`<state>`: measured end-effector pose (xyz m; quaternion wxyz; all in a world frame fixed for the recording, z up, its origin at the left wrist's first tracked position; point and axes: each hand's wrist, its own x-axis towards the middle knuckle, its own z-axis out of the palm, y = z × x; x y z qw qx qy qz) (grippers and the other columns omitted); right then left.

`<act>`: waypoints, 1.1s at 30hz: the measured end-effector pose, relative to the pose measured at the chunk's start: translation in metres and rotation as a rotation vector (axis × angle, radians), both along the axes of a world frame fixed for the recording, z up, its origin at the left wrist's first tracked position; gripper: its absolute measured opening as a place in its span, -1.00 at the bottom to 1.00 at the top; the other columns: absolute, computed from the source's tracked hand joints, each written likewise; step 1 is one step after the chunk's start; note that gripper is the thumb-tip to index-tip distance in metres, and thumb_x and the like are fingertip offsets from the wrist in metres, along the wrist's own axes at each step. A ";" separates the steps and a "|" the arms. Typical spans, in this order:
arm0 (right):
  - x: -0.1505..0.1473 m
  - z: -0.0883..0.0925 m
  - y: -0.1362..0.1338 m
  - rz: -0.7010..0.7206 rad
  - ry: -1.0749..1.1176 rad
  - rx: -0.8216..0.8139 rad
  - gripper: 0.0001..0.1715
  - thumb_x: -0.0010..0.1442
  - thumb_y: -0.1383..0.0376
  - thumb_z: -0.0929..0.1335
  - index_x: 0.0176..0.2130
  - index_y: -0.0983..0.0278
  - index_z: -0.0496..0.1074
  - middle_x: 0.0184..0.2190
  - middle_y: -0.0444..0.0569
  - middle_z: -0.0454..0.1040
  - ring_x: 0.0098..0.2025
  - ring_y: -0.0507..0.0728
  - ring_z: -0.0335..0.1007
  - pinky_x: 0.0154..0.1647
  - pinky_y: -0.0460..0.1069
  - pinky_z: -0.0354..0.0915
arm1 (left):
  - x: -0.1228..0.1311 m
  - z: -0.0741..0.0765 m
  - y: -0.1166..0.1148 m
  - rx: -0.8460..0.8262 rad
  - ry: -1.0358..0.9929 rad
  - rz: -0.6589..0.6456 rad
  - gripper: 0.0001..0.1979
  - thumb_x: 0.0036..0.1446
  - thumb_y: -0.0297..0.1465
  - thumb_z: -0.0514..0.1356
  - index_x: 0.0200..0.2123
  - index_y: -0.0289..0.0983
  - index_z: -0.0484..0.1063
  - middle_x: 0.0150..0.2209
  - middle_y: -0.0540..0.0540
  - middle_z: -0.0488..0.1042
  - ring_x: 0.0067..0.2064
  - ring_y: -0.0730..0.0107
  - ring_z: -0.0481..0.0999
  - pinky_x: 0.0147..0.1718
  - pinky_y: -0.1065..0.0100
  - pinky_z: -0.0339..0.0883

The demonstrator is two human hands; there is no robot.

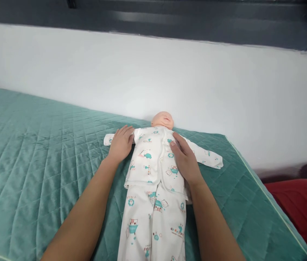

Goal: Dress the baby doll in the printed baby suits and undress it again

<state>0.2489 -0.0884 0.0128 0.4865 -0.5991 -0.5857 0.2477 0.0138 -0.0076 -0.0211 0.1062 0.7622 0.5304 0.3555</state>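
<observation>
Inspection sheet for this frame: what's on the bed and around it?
Surface: green quilted mattress, flat.
Job's things: baby doll on its back, head toward the wall, wearing white printed top and trousers.
Clutter: nothing seen.
Grippers: left hand flat on the doll's sleeve by the shoulder; right hand flat on the top's front; both open.
Cables: nothing seen.
Surroundings: dark band above the wall; red object right of the mattress.

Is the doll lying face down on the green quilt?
No, the doll lies on its back on the quilt, its face turned upward.
</observation>
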 end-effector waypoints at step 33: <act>0.132 -0.052 -0.045 -0.486 -0.920 -0.410 -0.18 0.34 -0.10 0.01 0.38 0.27 0.02 0.37 0.23 0.05 0.41 0.30 -0.10 0.35 0.23 -0.10 | -0.066 -0.019 -0.018 -0.152 0.203 0.477 -0.56 0.29 -0.55 -0.08 0.20 -0.40 0.26 0.18 -0.30 0.38 0.21 0.02 0.32 0.20 0.01 0.05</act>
